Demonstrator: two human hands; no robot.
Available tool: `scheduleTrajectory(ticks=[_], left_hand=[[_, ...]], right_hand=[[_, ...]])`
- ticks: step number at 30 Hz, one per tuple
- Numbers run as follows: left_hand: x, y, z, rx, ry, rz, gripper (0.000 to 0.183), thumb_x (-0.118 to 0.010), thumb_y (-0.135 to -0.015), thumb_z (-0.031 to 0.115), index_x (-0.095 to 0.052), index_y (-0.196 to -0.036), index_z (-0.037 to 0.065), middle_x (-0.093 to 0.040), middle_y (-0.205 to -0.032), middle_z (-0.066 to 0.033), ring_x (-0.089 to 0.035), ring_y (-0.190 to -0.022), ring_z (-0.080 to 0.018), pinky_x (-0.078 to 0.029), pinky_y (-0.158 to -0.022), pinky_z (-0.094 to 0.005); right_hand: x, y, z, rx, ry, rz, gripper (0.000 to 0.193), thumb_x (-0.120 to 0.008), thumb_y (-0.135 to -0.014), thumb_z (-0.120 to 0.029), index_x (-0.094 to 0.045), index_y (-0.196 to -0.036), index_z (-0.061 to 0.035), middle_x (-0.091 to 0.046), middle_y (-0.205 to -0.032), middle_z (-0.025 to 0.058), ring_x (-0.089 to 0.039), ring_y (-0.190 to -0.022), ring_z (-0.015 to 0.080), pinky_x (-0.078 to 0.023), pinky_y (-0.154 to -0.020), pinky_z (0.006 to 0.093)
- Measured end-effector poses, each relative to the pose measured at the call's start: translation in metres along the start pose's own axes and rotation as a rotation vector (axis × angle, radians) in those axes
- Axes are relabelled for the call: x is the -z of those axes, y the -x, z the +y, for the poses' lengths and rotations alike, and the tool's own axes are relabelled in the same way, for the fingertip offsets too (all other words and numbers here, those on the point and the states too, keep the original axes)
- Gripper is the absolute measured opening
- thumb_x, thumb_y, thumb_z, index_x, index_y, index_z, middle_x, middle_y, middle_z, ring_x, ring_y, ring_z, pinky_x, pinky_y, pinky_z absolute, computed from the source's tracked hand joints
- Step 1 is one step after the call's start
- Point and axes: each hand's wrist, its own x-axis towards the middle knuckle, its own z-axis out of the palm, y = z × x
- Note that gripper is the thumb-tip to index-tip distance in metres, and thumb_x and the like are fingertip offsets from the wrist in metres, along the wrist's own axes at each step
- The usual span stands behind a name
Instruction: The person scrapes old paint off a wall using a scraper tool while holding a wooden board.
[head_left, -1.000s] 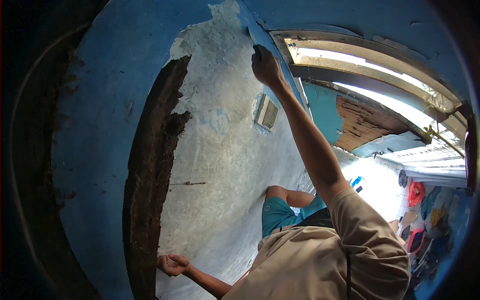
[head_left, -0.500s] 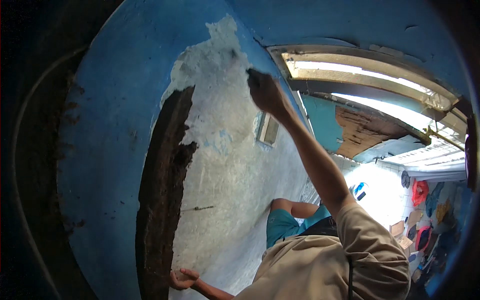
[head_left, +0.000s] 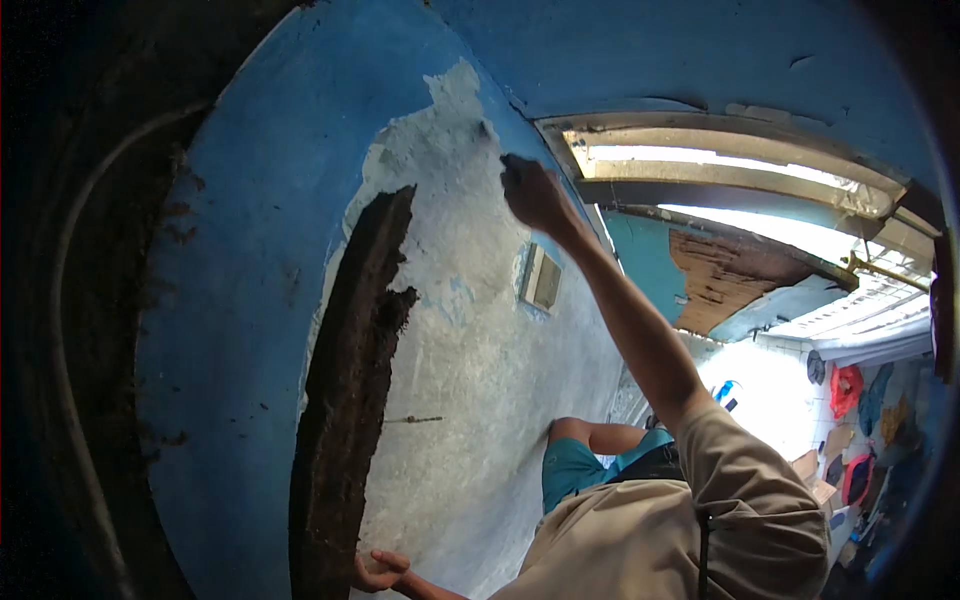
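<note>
A blue painted wall (head_left: 240,260) has a large bare grey patch (head_left: 440,370), its edges ragged where paint is gone. High on that patch my right hand (head_left: 540,200) is closed at the wall, arm stretched up. A small dark piece shows at its fingers, too hidden to name. Low down, my left hand (head_left: 380,572) lies palm up with curled, parted fingers beside a long dark brown timber (head_left: 345,400). It meets the timber's lower edge, but whether it presses there I cannot tell. The timber is rough, with a jagged right side.
A small framed box (head_left: 541,278) sits on the wall below my right hand. To the right are slatted window openings (head_left: 730,165) and a peeling turquoise panel (head_left: 725,275). Farther down lie a red bag (head_left: 846,390) and mixed clutter.
The view has shifted, so the wall and timber appear a little farther right and lower. My right hand stays high on the grey patch and my left hand stays by the timber.
</note>
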Motion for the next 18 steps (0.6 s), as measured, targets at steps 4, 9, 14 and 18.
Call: scheduleTrajectory(ticks=[4, 9, 14, 18], left_hand=[[-0.007, 0.012, -0.002, -0.039, 0.01, -0.041, 0.023, -0.054, -0.09, 0.017, -0.055, -0.1, -0.004, -0.055, -0.091, -0.0179, -0.054, -0.077, -0.0313, -0.045, -0.072, -0.0428], [-0.008, -0.012, 0.005, -0.072, 0.079, -0.011, 0.023, -0.054, -0.09, 0.016, -0.054, -0.1, -0.004, -0.056, -0.091, -0.018, -0.055, -0.078, -0.0331, -0.045, -0.073, -0.0446], [-0.007, -0.012, 0.004, -0.09, 0.137, 0.004, 0.025, -0.054, -0.09, 0.017, -0.055, -0.101, -0.005, -0.056, -0.091, -0.0177, -0.055, -0.077, -0.0324, -0.045, -0.072, -0.043], [-0.008, 0.013, -0.009, -0.044, 0.004, -0.012, 0.028, -0.055, -0.09, 0.021, -0.057, -0.101, -0.005, -0.057, -0.091, -0.0171, -0.056, -0.078, -0.0313, -0.045, -0.071, -0.0411]], right_hand=[[0.016, -0.027, 0.009, 0.018, 0.013, 0.062, 0.031, -0.046, -0.091, -0.02, -0.064, -0.107, -0.0017, -0.064, -0.096, 0.0295, -0.063, -0.092, 0.0445, -0.051, -0.081, 0.0518], [0.008, -0.031, -0.002, -0.073, 0.184, -0.032, 0.028, -0.046, -0.093, -0.026, -0.064, -0.104, -0.0085, -0.066, -0.096, 0.0244, -0.063, -0.091, 0.0446, -0.049, -0.081, 0.0537], [0.011, -0.054, 0.009, -0.047, 0.306, 0.007, 0.03, -0.046, -0.092, -0.026, -0.061, -0.111, -0.0066, -0.065, -0.1, 0.0276, -0.063, -0.094, 0.0463, -0.053, -0.081, 0.0507], [0.023, -0.042, -0.03, -0.015, 0.261, -0.073, 0.028, -0.047, -0.09, -0.021, -0.063, -0.106, -0.0044, -0.065, -0.104, 0.0255, -0.064, -0.096, 0.0442, -0.053, -0.083, 0.0498]])
